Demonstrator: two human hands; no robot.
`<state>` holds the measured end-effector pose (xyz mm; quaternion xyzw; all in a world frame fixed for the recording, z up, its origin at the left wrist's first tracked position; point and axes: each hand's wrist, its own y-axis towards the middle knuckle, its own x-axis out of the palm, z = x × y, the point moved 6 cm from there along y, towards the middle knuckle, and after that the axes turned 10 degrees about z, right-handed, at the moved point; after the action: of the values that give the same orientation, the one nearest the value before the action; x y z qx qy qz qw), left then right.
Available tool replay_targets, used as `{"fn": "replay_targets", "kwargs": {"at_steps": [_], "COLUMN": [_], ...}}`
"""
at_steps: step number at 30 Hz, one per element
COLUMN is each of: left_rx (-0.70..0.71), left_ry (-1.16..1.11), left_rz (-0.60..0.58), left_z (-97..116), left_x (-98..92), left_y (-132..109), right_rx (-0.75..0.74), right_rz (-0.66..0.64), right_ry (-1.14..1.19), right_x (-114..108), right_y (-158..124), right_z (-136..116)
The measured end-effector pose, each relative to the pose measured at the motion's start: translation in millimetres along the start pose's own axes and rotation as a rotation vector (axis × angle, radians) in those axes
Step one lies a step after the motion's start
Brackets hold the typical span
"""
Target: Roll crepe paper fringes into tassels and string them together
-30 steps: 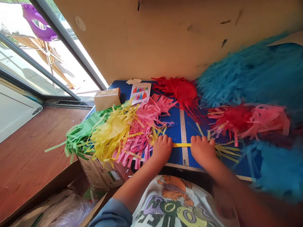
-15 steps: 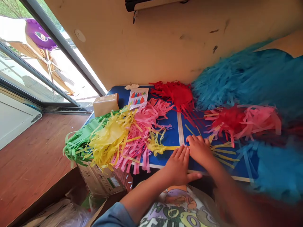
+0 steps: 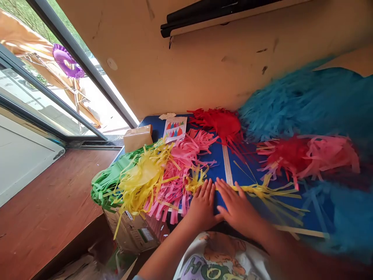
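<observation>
My left hand (image 3: 203, 205) lies flat on the blue table (image 3: 217, 159), fingers stretched out and touching the yellow fringed paper strip (image 3: 262, 191). Beside it my right hand (image 3: 236, 206) rests flat with fingers spread, pressing on the same yellow strip, whose fringes fan out to the right. Another tuft of yellow fringe (image 3: 197, 178) sticks up just beyond my left fingertips. Neither hand grips anything.
Piles of green (image 3: 109, 181), yellow (image 3: 142, 177) and pink fringe (image 3: 180, 163) cover the table's left side. Red fringe (image 3: 223, 122), red and pink tassels (image 3: 309, 153) and blue fringe (image 3: 305, 101) lie behind and right. A cardboard box (image 3: 138, 137), a picture card (image 3: 175, 129) and a window also show.
Both hands slid together from the ends of the yellow strip toward its middle, then opened flat with fingers spread. The strip's fringes now spread to the right.
</observation>
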<state>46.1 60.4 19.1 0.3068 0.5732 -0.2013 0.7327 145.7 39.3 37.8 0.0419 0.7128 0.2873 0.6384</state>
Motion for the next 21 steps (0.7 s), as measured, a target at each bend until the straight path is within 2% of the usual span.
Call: {"fn": "replay_targets", "kwargs": {"at_steps": [1, 3, 6, 10, 15, 18, 21], "left_rx": [0.009, 0.025, 0.025, 0.016, 0.021, 0.017, 0.002], "left_ry": [0.003, 0.007, -0.006, -0.042, -0.118, -0.146, -0.096], "left_rz": [0.002, 0.005, 0.007, 0.024, 0.026, 0.053, 0.107], "left_z": [0.0, -0.7, -2.2, -2.3, -0.5, 0.7, 1.8], "left_x": [0.9, 1.4, 0.7, -0.1, -4.1, -9.4, -13.2], "left_y": [-0.1, -0.2, 0.2, 0.0, -5.5, -9.2, -9.3], "right_rx": [-0.059, -0.075, 0.018, 0.075, 0.012, -0.125, -0.161], "right_rz": [-0.033, -0.108, -0.139, 0.008, 0.232, 0.355, 0.343], "right_ry": [0.029, 0.032, -0.066, -0.259, -0.403, -0.294, -0.139], "right_x": [6.6, 17.1, 18.3, 4.5, -5.9, -12.0, -13.3], "right_y": [-4.3, -13.0, -26.0, -39.9, -29.4, -17.0, -11.4], "right_z": [-8.9, -11.6, 11.1, 40.7, 42.3, 29.0, 19.5]}}
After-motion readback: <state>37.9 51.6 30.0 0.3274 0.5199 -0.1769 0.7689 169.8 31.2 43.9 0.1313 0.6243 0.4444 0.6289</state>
